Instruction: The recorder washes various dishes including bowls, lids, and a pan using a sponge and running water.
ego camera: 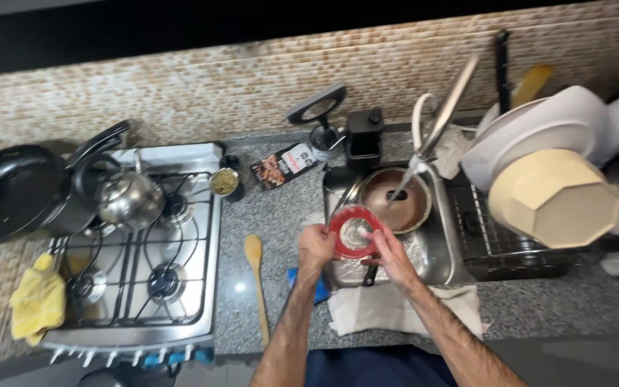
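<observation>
Both hands clamp red-rimmed bowl over sink: left hand steadies rim, right hand scrubs inside; keep it level.

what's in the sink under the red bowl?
In the sink, behind the red bowl held by both hands, a brown pan sits under the tap. Directly beneath the bowl is hidden by it and the hands.

Sink in the middle, stove to my left

I see the sink between the stove on the left and the dish rack on the right. A pan sits in the sink. A wooden spoon lies on the counter between stove and sink. A kettle stands on the stove.
</observation>
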